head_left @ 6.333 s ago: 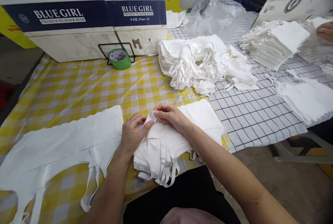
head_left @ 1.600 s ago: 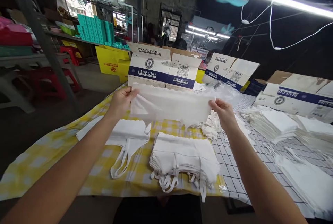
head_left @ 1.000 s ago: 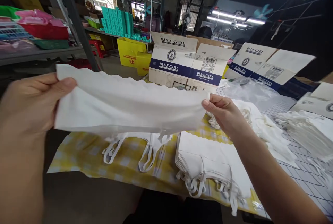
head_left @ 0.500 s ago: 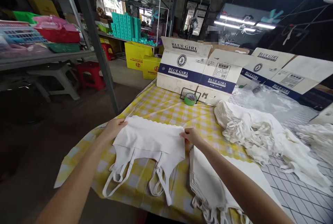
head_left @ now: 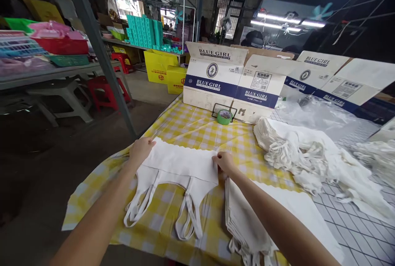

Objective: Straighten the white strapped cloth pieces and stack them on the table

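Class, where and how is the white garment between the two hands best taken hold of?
Probably by both ends of its scalloped far edge, one hand from each side, as the left hand and right hand hold it. The garment is spread wide, so two grips apart should keep it even; the loose straps on the near side look likelier to twist.

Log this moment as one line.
left hand: holding white garment by top-left corner | right hand: holding top-right corner | white garment: spread over yellow checked cloth | garment stack: to its right
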A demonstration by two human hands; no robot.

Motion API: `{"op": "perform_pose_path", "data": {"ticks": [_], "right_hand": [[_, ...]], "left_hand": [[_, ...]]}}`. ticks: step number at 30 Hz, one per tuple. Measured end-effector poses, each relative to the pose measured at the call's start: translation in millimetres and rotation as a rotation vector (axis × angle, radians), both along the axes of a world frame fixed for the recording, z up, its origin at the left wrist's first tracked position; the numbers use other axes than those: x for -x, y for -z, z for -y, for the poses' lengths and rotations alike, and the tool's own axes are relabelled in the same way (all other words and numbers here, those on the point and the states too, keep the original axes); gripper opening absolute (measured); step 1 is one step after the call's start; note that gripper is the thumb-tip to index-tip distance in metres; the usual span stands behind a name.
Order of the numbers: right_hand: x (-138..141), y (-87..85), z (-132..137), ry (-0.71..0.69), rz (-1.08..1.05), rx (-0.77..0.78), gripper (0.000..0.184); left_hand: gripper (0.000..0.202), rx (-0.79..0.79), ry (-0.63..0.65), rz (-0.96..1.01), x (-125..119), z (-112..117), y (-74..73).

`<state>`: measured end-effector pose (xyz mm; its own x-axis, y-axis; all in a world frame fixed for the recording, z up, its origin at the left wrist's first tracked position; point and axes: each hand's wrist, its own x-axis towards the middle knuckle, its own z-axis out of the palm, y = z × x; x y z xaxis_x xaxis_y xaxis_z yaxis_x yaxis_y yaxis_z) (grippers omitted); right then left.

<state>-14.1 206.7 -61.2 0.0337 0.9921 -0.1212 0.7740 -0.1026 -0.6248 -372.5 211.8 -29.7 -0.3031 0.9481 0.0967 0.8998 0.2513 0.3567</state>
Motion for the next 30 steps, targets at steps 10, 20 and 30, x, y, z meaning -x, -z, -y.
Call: {"op": "perform_pose_path", "data": {"ticks": [10, 20, 30], "right_hand": [[-12.3, -20.9, 12.8, 0.042, 0.028, -0.088, 0.026], [-192.9, -55.4, 86.7, 0.204, 0.136, -0.265, 0.023], [-314.5, -18.4, 167.4, 0.411, 0.212, -0.086, 0.019]], "left_hand": [[0.047, -0.330, 0.033, -0.510, -73.7, 45.8, -25.7], [0.029, -0.291, 0.603, 0.010, -248.4, 89.7, -21.0], [0.056, 0.178, 0.571, -0.173, -312.4, 89.7, -3.4]]}}
